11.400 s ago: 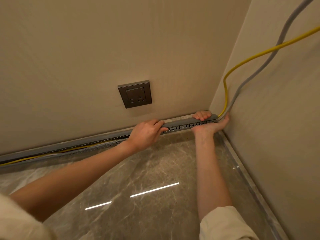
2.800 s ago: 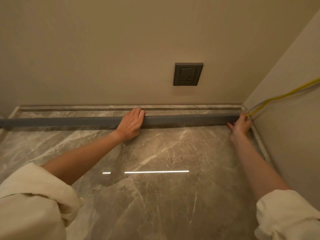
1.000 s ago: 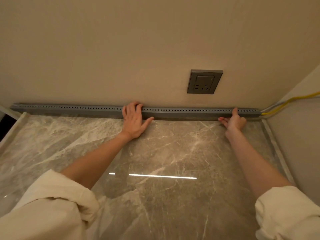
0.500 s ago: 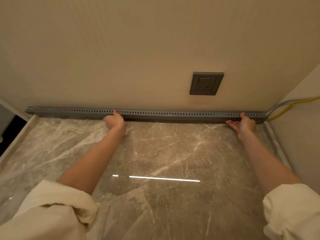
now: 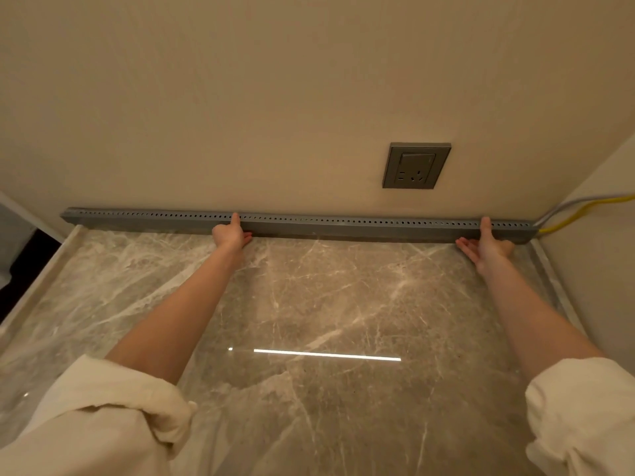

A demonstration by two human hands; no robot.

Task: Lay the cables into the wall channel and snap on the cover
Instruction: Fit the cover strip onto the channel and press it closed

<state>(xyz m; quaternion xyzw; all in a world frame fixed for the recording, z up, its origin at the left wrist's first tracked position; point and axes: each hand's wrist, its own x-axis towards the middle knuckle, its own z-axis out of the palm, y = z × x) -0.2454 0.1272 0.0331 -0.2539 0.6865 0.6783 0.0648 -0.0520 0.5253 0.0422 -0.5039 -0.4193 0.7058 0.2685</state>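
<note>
**Covered channel held against the foot of the wall**

The grey wall channel (image 5: pixel 343 228) is seen at the junction of wall (image 5: pixel 240 97) and marble floor (image 5: pixel 326 304), with its perforated cover (image 5: pixel 360 222) in place; nothing inside can be made out. At its right end, in the corner, a grey cable (image 5: pixel 563 206) and a yellow cable (image 5: pixel 584 209) are seen emerging and running up along the side wall.

A grey socket (image 5: pixel 416 165) is mounted on the wall above the channel's right part. A bright strip of light is reflected on the floor.

The channel's long axis is laid horizontally, left to right, along the wall. The left hand (image 5: pixel 231 233) is placed near the middle, thumb on top and fingers curled against the front face. The right hand (image 5: pixel 486 243) is set near the right end, thumb on the top edge, fingers straight along the floor at the base.
</note>
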